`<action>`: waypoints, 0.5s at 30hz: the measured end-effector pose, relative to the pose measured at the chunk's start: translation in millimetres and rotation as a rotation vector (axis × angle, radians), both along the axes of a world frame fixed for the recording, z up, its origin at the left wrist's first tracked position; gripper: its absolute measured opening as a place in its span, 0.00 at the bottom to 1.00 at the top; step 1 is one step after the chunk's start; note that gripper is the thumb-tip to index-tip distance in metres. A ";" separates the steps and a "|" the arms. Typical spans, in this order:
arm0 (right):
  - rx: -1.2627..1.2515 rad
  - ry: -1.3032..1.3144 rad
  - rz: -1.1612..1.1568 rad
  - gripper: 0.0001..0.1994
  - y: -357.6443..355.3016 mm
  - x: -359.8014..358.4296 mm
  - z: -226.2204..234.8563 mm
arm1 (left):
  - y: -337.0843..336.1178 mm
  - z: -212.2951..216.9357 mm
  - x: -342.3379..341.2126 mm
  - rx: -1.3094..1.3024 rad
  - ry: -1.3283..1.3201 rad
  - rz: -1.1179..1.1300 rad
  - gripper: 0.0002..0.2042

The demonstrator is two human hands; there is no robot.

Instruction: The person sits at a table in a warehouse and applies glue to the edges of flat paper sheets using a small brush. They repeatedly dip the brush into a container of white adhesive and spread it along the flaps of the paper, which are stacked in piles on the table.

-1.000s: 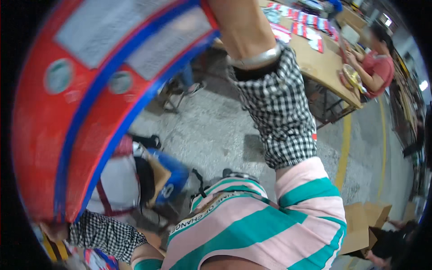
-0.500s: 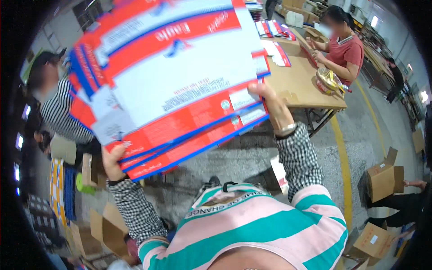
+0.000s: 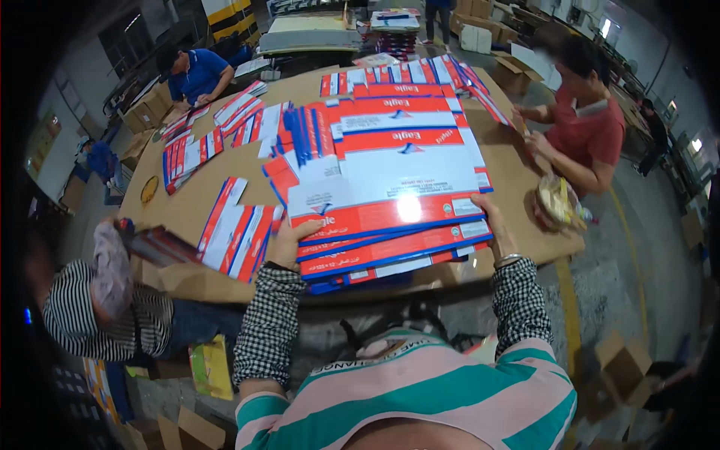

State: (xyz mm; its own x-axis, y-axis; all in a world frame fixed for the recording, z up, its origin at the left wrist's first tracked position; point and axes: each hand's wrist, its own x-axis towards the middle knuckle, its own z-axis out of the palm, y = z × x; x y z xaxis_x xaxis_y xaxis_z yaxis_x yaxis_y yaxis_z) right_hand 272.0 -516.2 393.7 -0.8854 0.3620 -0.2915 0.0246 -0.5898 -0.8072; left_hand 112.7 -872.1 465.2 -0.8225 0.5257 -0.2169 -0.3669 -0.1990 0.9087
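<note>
Between my two hands is a stack of flat cardboard box blanks [image 3: 390, 176], printed red, white and blue, its sheets slightly fanned at the near edge. My left hand [image 3: 285, 241] grips the near left corner, thumb on top. On the near right edge my right hand [image 3: 495, 225] is closed, a bracelet at its wrist. The stack is over the near side of the brown table [image 3: 555, 238]; whether it fully rests there I cannot tell. Underneath, the fingers of both hands are hidden.
More blanks [image 3: 240, 232] lie at the left and a row of them [image 3: 397, 73] along the far side. A basket [image 3: 556, 204] stands at the right edge. People work around the table: striped shirt [image 3: 112, 311], red shirt [image 3: 592, 131], blue shirt [image 3: 204, 73]. Open cartons [image 3: 626, 364] sit on the floor.
Both hands have brought the raised stack down and to the right, over the table. More of the tabletop now shows. The person in stripes at the left has moved nearer, arm over the table.
</note>
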 end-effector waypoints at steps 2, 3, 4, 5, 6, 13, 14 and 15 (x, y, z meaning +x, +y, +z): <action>0.017 0.018 0.029 0.30 -7.5 0.1 12.1 | -5.9 -0.3 2.2 0.007 0.007 -0.001 0.25; 0.043 0.040 0.013 0.30 -7.0 -0.9 11.5 | -4.7 -2.8 1.3 0.011 0.053 0.015 0.25; 0.055 0.088 0.014 0.30 -4.1 -5.0 15.6 | -3.5 -4.6 -7.4 0.056 0.039 -0.006 0.25; 0.044 0.060 0.016 0.30 -4.1 -3.5 13.1 | -2.9 -7.1 -7.3 0.090 0.010 -0.026 0.25; 0.033 0.032 0.017 0.30 -3.5 -0.9 12.1 | -2.5 -7.6 -6.2 0.123 -0.017 -0.046 0.25; 0.062 -0.057 -0.040 0.28 -23.8 13.7 27.7 | -12.1 -23.6 -7.0 0.146 -0.166 -0.078 0.24; 0.062 -0.074 -0.047 0.27 -22.1 14.5 29.2 | -10.9 -32.5 -11.8 0.160 -0.174 -0.091 0.24; 0.063 -0.090 -0.054 0.27 -20.4 14.4 32.1 | -8.1 -39.5 -17.1 0.174 -0.180 -0.104 0.24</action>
